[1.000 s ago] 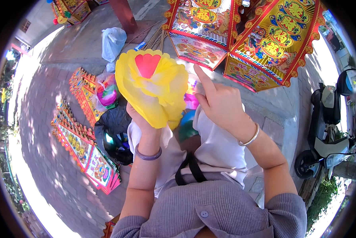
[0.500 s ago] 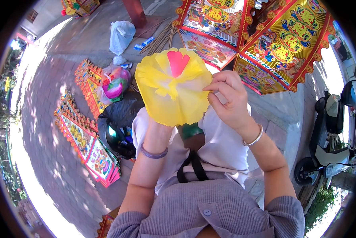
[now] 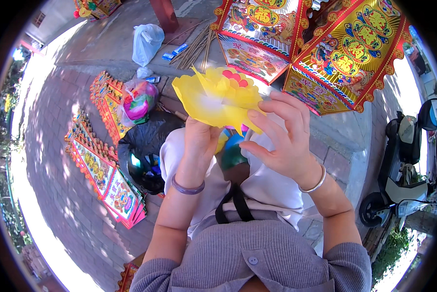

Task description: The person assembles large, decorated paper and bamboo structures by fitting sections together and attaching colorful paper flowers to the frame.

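Note:
A yellow paper flower (image 3: pixel 216 100) with a pale centre and a pink-red piece near its far edge is held up over my lap. My left hand (image 3: pixel 202 138) is closed beneath it, gripping it from below; the flower hides part of those fingers. At the flower's right edge is my right hand (image 3: pixel 286 131), fingers spread and thumb apart. Its fingertips are close to the petals; whether they touch I cannot tell. Below the flower, between my legs, bits of blue, green and pink material (image 3: pixel 234 151) show.
Large red-and-gold decorated paper panels (image 3: pixel 345 58) stand ahead right. To the left are a black plastic bag (image 3: pixel 148 141), a clear bag of colourful paper (image 3: pixel 138 102) and stacked printed panels (image 3: pixel 106 175). Thin sticks (image 3: pixel 196 48) and a white bag (image 3: pixel 148 44) lie ahead; a scooter (image 3: pixel 403 165) stands right.
The flower has tipped from facing me to a flatter, more edge-on angle. My right hand's fingers have opened from a pinch on its edge.

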A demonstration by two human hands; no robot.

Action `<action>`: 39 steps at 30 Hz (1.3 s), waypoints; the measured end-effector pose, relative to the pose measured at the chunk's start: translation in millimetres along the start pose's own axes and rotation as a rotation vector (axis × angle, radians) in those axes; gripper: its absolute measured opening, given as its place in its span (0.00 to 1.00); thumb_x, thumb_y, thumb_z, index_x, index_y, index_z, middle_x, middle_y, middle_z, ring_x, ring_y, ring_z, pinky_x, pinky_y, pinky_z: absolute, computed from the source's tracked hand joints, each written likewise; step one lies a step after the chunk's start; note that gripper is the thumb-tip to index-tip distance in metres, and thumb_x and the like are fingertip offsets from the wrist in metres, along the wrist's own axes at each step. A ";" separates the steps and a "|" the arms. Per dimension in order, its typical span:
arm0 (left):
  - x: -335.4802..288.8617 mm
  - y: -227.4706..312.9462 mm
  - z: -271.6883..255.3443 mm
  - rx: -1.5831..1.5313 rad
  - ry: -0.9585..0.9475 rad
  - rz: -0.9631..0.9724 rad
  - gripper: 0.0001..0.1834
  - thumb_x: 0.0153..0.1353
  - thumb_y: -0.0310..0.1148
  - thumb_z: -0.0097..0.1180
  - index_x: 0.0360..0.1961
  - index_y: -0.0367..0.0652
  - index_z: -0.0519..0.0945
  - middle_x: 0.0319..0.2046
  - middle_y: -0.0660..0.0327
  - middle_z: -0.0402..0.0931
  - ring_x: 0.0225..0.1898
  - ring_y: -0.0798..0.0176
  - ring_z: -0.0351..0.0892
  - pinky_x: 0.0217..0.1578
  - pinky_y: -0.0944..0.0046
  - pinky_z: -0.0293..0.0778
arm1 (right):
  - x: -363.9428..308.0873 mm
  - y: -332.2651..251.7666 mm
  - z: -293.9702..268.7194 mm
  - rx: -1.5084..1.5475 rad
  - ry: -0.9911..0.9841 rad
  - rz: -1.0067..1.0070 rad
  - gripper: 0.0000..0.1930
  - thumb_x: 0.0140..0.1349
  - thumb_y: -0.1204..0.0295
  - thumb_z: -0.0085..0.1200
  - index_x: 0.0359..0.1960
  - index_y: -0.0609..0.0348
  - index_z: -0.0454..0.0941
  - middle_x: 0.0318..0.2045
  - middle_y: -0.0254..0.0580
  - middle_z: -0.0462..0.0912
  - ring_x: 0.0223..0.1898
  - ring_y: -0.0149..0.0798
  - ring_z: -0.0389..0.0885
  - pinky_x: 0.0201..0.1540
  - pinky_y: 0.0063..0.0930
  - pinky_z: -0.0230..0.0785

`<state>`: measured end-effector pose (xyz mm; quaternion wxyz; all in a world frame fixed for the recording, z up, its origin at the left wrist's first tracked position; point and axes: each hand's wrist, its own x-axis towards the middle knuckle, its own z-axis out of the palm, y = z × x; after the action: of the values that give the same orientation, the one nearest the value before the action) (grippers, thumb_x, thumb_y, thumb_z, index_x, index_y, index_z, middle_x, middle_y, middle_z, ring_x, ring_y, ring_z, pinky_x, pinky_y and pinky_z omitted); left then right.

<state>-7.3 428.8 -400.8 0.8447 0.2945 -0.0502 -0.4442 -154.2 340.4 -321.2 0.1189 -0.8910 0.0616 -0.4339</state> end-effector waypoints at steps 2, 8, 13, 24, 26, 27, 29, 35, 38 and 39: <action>-2.3 -1.1 7.2 0.046 -0.036 0.010 0.14 0.59 0.23 0.58 0.47 0.37 0.77 0.42 0.58 0.80 0.40 0.63 0.80 0.41 0.66 0.77 | 5.0 -1.0 3.4 -0.039 -0.014 -0.094 0.25 0.34 0.70 0.68 0.41 0.51 0.80 0.37 0.36 0.76 0.46 0.44 0.74 0.49 0.37 0.64; -5.1 -0.5 -3.0 0.287 -0.109 0.113 0.09 0.57 0.20 0.58 0.40 0.35 0.81 0.34 0.60 0.82 0.32 0.73 0.78 0.32 0.76 0.70 | 11.9 9.9 3.8 0.226 -0.012 0.107 0.16 0.42 0.74 0.67 0.36 0.57 0.80 0.29 0.38 0.77 0.36 0.39 0.77 0.42 0.32 0.66; -9.3 4.2 1.9 0.276 -0.152 0.061 0.10 0.57 0.21 0.61 0.41 0.35 0.81 0.27 0.66 0.78 0.20 0.78 0.59 0.22 0.76 0.53 | -0.8 17.6 11.4 0.616 0.097 0.575 0.08 0.55 0.75 0.61 0.35 0.64 0.78 0.26 0.33 0.77 0.30 0.28 0.73 0.34 0.21 0.65; -25.6 22.3 -0.3 0.227 -0.443 -0.210 0.22 0.61 0.28 0.56 0.57 0.39 0.70 0.49 0.58 0.73 0.47 0.62 0.76 0.47 0.62 0.74 | 25.6 52.2 -18.0 0.930 -0.118 0.636 0.14 0.64 0.70 0.53 0.48 0.66 0.75 0.38 0.37 0.79 0.44 0.28 0.75 0.48 0.23 0.67; -30.2 23.1 1.4 0.133 -0.438 -0.326 0.26 0.60 0.28 0.57 0.60 0.40 0.67 0.54 0.58 0.72 0.51 0.62 0.75 0.50 0.62 0.74 | 39.2 56.9 -9.0 0.936 -0.305 0.633 0.18 0.64 0.69 0.51 0.54 0.64 0.73 0.43 0.39 0.80 0.51 0.31 0.74 0.56 0.27 0.65; -26.5 21.7 -3.1 0.082 -0.411 -0.414 0.25 0.58 0.25 0.60 0.58 0.40 0.70 0.51 0.60 0.75 0.48 0.65 0.77 0.48 0.64 0.75 | 45.3 60.9 -8.0 0.978 -0.449 0.622 0.19 0.62 0.71 0.54 0.55 0.64 0.73 0.46 0.40 0.80 0.52 0.32 0.75 0.56 0.26 0.66; -32.3 21.1 -6.7 0.166 -0.464 -0.401 0.26 0.59 0.26 0.59 0.59 0.41 0.69 0.52 0.60 0.74 0.49 0.65 0.76 0.48 0.64 0.74 | 47.2 61.3 1.7 1.030 -0.614 0.668 0.18 0.61 0.73 0.55 0.53 0.64 0.74 0.43 0.40 0.81 0.48 0.31 0.78 0.53 0.25 0.69; -42.9 12.4 -12.7 0.037 -0.100 -0.256 0.22 0.61 0.26 0.57 0.57 0.41 0.71 0.48 0.61 0.76 0.47 0.66 0.77 0.47 0.65 0.75 | 41.1 66.6 7.2 1.121 -0.402 0.759 0.08 0.58 0.76 0.59 0.38 0.65 0.79 0.33 0.34 0.82 0.36 0.25 0.79 0.41 0.19 0.72; -30.3 4.4 -21.6 -0.021 -0.009 -0.138 0.20 0.61 0.26 0.57 0.55 0.41 0.72 0.47 0.61 0.76 0.45 0.67 0.77 0.45 0.66 0.75 | 34.3 63.8 7.7 1.129 -0.260 0.768 0.07 0.58 0.76 0.58 0.38 0.63 0.80 0.34 0.32 0.81 0.37 0.24 0.78 0.41 0.19 0.71; -26.3 1.5 -23.4 -0.046 -0.043 -0.133 0.20 0.61 0.26 0.57 0.55 0.41 0.72 0.46 0.61 0.76 0.45 0.67 0.77 0.45 0.66 0.75 | 31.7 61.8 9.1 1.154 -0.209 0.804 0.08 0.59 0.75 0.58 0.39 0.64 0.80 0.34 0.33 0.81 0.37 0.24 0.78 0.41 0.19 0.71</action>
<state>-13.9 460.6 -414.6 0.8185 0.2683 -0.0383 -0.5066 -127.9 275.5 -319.0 0.7280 -0.6309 0.1342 -0.2322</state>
